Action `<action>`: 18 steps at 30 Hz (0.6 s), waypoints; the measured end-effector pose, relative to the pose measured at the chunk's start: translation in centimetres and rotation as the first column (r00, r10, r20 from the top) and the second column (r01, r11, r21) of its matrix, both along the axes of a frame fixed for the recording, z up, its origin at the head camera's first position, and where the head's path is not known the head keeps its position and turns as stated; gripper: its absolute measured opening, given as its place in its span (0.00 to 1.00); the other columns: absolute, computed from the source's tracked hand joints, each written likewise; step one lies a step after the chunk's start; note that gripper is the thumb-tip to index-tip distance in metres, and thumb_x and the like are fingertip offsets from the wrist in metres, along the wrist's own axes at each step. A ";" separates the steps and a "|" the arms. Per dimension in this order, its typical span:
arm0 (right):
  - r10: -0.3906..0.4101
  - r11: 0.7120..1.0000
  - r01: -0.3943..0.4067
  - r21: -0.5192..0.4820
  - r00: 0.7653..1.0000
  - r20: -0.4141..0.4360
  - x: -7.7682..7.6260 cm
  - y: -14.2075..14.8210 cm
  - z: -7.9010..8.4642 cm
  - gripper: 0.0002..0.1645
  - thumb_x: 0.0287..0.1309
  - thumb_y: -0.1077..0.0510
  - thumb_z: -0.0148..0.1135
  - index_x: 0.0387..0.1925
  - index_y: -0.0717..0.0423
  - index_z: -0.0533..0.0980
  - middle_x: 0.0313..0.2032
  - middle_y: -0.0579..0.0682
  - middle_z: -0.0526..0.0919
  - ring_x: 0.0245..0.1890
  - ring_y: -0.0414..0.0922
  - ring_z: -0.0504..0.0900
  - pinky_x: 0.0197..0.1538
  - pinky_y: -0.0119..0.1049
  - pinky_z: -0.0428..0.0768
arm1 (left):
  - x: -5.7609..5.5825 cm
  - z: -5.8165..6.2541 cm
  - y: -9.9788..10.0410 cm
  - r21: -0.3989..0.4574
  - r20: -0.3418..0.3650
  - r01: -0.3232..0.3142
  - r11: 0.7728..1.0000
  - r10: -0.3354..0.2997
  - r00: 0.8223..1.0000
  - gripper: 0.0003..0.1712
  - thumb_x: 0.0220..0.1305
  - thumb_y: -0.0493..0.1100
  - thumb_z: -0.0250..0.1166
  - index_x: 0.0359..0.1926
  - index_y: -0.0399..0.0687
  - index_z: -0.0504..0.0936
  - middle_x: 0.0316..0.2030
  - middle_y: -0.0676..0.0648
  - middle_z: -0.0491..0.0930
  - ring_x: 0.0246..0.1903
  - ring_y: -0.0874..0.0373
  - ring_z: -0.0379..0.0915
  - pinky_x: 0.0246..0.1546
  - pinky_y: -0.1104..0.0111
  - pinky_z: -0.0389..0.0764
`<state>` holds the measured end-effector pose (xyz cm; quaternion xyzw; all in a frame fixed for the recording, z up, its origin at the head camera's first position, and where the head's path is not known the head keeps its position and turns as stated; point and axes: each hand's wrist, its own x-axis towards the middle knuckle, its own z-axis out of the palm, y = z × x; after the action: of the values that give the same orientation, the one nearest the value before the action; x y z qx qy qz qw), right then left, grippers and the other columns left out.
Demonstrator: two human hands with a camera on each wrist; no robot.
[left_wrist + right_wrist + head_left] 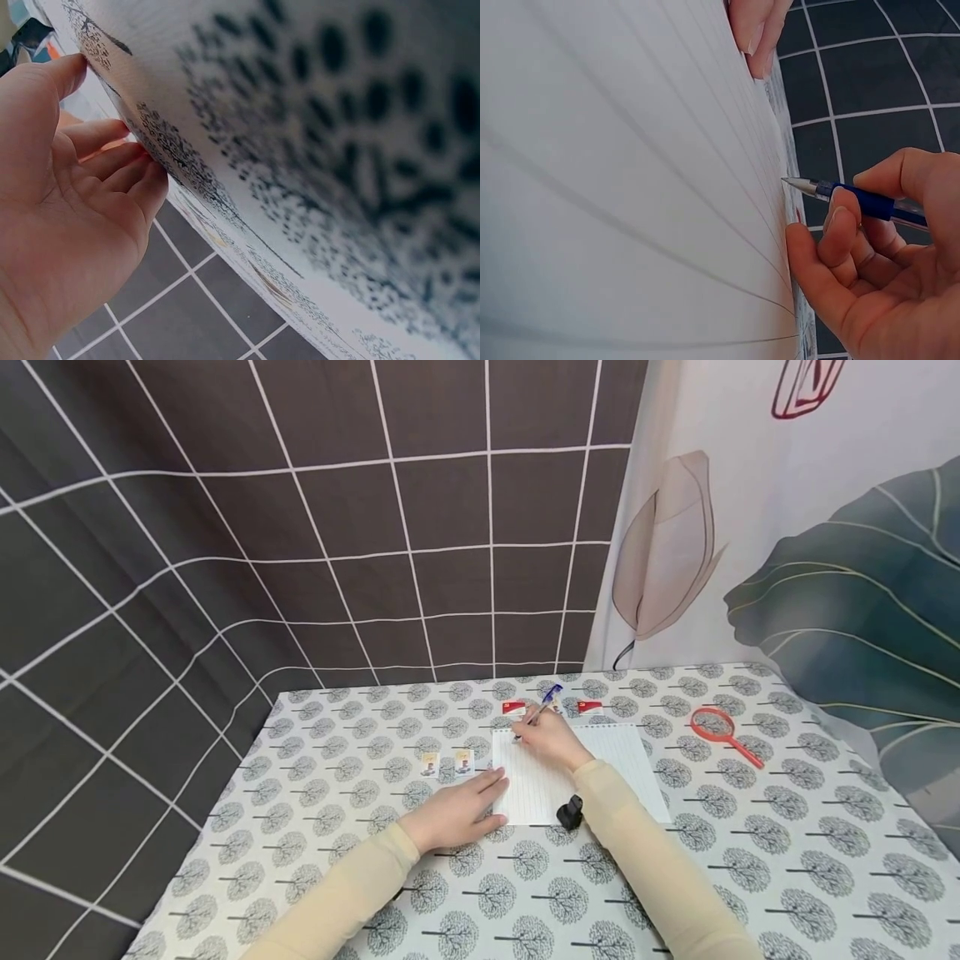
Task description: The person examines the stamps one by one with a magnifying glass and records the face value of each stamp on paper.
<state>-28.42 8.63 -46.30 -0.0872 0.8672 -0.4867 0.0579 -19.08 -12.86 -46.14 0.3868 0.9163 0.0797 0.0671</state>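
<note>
A lined sheet of paper (622,768) with holes along its top edge lies on the patterned tablecloth. My right hand (551,739) pinches a blue pen (552,695) over the upper left of the sheet. In the right wrist view the tip of the pen (870,202) is right at the lined surface of the paper (630,195), and the little-finger side of the right hand (892,255) rests at the page. My left hand (461,810) lies with its fingers extended, fingertips at the paper's left edge. In the left wrist view the left hand (82,180) shows its palm, fingertips against the cloth.
Two small printed cards, one left (430,764) and one right (464,762), lie left of the paper. Behind it are a red-and-white card (513,707) and another red-and-white card (589,707). A red magnifying glass (726,735) lies to the right. Dark gridded curtain (450,510) hangs behind.
</note>
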 end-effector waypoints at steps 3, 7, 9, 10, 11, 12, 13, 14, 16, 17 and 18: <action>0.007 1.000 -0.007 0.013 1.000 -0.004 -0.1 -0.1 0.0 0.11 0.65 0.53 0.60 0.33 0.56 0.73 0.29 0.51 0.81 0.31 0.45 0.77 0.41 0.36 0.78 | 0.0 0.0 0.0 -0.002 0.001 -0.007 1.000 0.007 1.000 0.38 0.77 0.59 0.52 0.75 0.39 0.62 0.76 0.40 0.57 0.74 0.48 0.56 0.73 0.59 0.61; 0.017 1.000 -0.016 0.016 1.000 -0.010 -0.1 -0.2 0.1 0.10 0.64 0.53 0.61 0.33 0.56 0.73 0.28 0.50 0.81 0.31 0.45 0.77 0.41 0.36 0.78 | 0.0 0.0 -0.1 -0.006 0.003 -0.013 1.000 0.013 1.000 0.38 0.77 0.59 0.53 0.75 0.39 0.62 0.76 0.41 0.57 0.74 0.49 0.55 0.73 0.59 0.61; 0.024 1.000 -0.023 0.017 1.000 -0.014 -0.1 -0.2 0.1 0.10 0.65 0.54 0.61 0.33 0.56 0.73 0.28 0.50 0.81 0.31 0.45 0.77 0.41 0.36 0.78 | 0.0 0.0 -0.1 -0.006 0.006 -0.016 1.000 0.016 1.000 0.38 0.76 0.59 0.53 0.75 0.39 0.62 0.76 0.41 0.57 0.74 0.49 0.55 0.73 0.59 0.61; 0.023 1.000 -0.023 0.016 1.000 -0.015 -0.1 -0.2 0.1 0.10 0.65 0.54 0.61 0.33 0.56 0.73 0.28 0.50 0.81 0.30 0.45 0.77 0.40 0.36 0.77 | 0.0 0.0 -0.1 -0.008 0.007 -0.017 1.000 0.017 1.000 0.38 0.76 0.59 0.53 0.75 0.39 0.62 0.76 0.41 0.57 0.74 0.49 0.55 0.73 0.59 0.60; 0.022 1.000 -0.022 0.015 1.000 -0.017 -0.1 -0.2 0.1 0.10 0.64 0.54 0.61 0.33 0.56 0.73 0.27 0.50 0.81 0.30 0.45 0.77 0.39 0.36 0.77 | 0.0 0.0 0.0 -0.008 0.009 -0.018 1.000 0.018 1.000 0.38 0.76 0.59 0.53 0.76 0.39 0.61 0.76 0.41 0.57 0.74 0.49 0.55 0.73 0.59 0.60; 0.021 1.000 -0.021 0.017 1.000 -0.019 -0.1 -0.2 0.1 0.10 0.64 0.54 0.61 0.33 0.56 0.73 0.27 0.50 0.81 0.30 0.45 0.76 0.39 0.35 0.77 | 0.0 0.0 0.0 -0.009 0.009 -0.019 1.000 0.019 1.000 0.38 0.76 0.59 0.53 0.76 0.39 0.61 0.76 0.41 0.57 0.74 0.49 0.55 0.73 0.60 0.60; 0.019 1.000 -0.019 0.018 1.000 -0.019 -0.1 -0.1 0.1 0.11 0.64 0.53 0.61 0.32 0.56 0.73 0.27 0.50 0.81 0.30 0.44 0.76 0.39 0.35 0.77 | 0.1 0.0 0.0 -0.011 0.009 -0.019 1.000 0.019 1.000 0.38 0.76 0.58 0.53 0.76 0.40 0.61 0.76 0.41 0.57 0.74 0.49 0.55 0.73 0.60 0.60; 0.016 1.000 -0.016 0.017 1.000 -0.019 0.0 -0.1 0.1 0.11 0.64 0.53 0.61 0.32 0.56 0.73 0.26 0.49 0.81 0.29 0.44 0.76 0.38 0.35 0.76 | 0.1 0.0 0.0 -0.012 0.008 -0.020 1.000 0.020 1.000 0.38 0.77 0.58 0.53 0.76 0.40 0.61 0.76 0.41 0.57 0.74 0.49 0.55 0.73 0.60 0.60; 0.009 1.000 -0.009 0.015 1.000 -0.017 0.0 -0.1 0.1 0.11 0.64 0.53 0.61 0.32 0.56 0.72 0.26 0.49 0.81 0.29 0.44 0.76 0.38 0.34 0.76 | 0.1 0.1 0.1 -0.013 0.007 -0.019 1.000 0.019 1.000 0.38 0.77 0.58 0.53 0.76 0.39 0.61 0.76 0.41 0.57 0.74 0.49 0.55 0.73 0.60 0.60; 0.006 1.000 -0.006 0.014 1.000 -0.016 0.0 0.0 0.1 0.11 0.64 0.53 0.61 0.31 0.56 0.72 0.26 0.49 0.81 0.29 0.44 0.76 0.38 0.34 0.76 | 0.1 0.1 0.1 -0.013 0.006 -0.018 1.000 0.018 1.000 0.38 0.77 0.58 0.53 0.75 0.39 0.61 0.76 0.41 0.57 0.74 0.49 0.55 0.73 0.60 0.60; 0.005 1.000 -0.005 0.013 1.000 -0.013 0.0 0.0 0.1 0.11 0.64 0.53 0.61 0.31 0.56 0.72 0.26 0.49 0.81 0.29 0.44 0.76 0.38 0.34 0.76 | 0.1 0.1 0.1 -0.012 0.005 -0.017 1.000 0.017 1.000 0.38 0.77 0.58 0.53 0.75 0.39 0.62 0.76 0.41 0.57 0.74 0.49 0.55 0.73 0.60 0.60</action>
<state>-28.45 8.61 -46.20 -0.0921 0.8705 -0.4804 0.0539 -18.96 -12.71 -46.02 0.3784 0.9198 0.0756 0.0712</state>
